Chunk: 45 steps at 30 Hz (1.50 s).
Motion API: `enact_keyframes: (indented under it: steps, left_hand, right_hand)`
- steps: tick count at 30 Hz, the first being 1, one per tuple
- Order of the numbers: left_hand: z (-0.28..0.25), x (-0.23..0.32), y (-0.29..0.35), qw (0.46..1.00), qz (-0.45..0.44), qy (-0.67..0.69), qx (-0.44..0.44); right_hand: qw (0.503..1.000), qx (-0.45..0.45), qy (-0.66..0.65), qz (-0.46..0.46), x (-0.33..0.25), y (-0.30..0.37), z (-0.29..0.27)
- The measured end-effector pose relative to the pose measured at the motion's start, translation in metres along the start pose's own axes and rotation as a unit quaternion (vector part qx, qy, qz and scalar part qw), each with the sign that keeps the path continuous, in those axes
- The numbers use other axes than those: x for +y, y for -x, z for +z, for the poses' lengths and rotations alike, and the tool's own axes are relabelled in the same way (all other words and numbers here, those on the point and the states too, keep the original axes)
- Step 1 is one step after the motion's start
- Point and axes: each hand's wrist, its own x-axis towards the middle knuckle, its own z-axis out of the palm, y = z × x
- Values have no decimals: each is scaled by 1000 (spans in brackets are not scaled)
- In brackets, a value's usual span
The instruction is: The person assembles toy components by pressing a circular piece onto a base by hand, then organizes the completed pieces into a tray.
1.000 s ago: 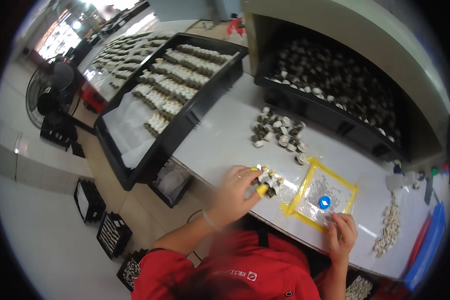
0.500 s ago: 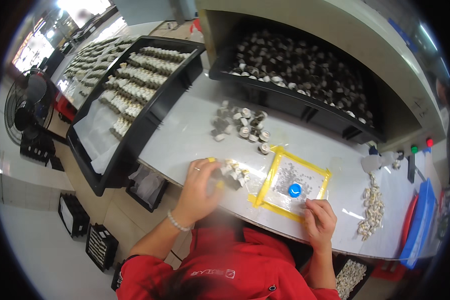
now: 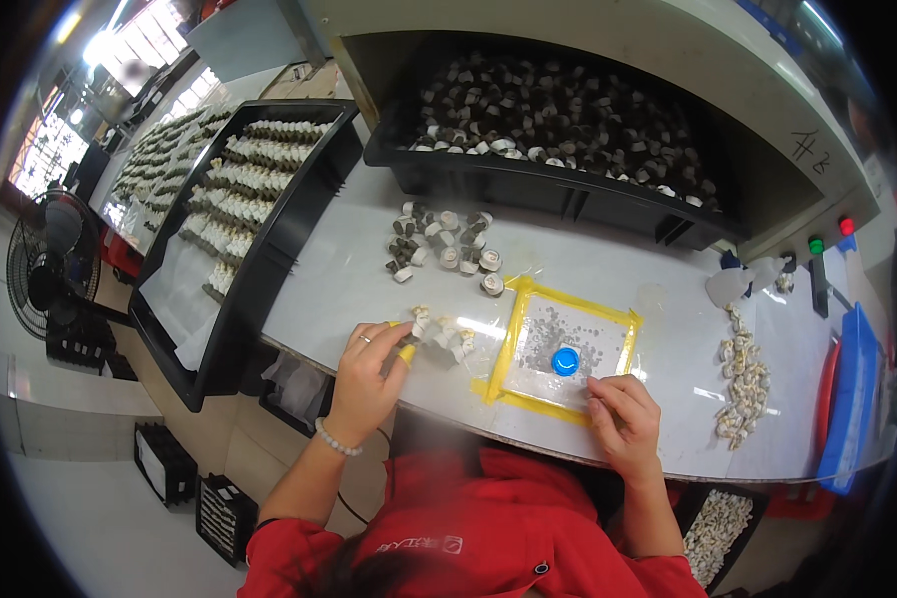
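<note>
While handwriting [image 3: 810, 150] marks cabinet [image 3: 817, 207], lettered shirt [image 3: 493, 536], left hand [image 3: 365, 387]

Small whitish, yellow-topped pieces [image 3: 460, 344] | loose cluster on white glossy tabletop [image 3: 339, 269], left of four-sided yellow tape frame [image 3: 509, 339] | round bright-blue disc [image 3: 565, 361] | inside that frame, near its middle

Bright barred windows [image 3: 159, 38] and a glowing white lamp [image 3: 100, 47] light the far left. Shiny beige floor tiles [image 3: 264, 448] lie beside a glossy white worktable [image 3: 683, 429].
</note>
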Motion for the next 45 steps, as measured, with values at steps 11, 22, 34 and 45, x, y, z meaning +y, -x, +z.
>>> enact_keyframes:
  steps: [11,22,34,45]
  left_hand:
    - [-8,-6,-6,999,0,-50,15]
    - [31,23,-10,978,55,-200,-4]
    - [-138,-17,-39,961,11,-194,197]
    - [-289,-242,-86,892,-187,-381,159]
  right_hand:
    - [1000,19,-7,-9,-3,-2,-1]
    - [1000,23,-6,-7,0,-3,-2]
    - [999,16,-15,41,2,10,-3]
    - [996,25,-17,84,7,5,3]
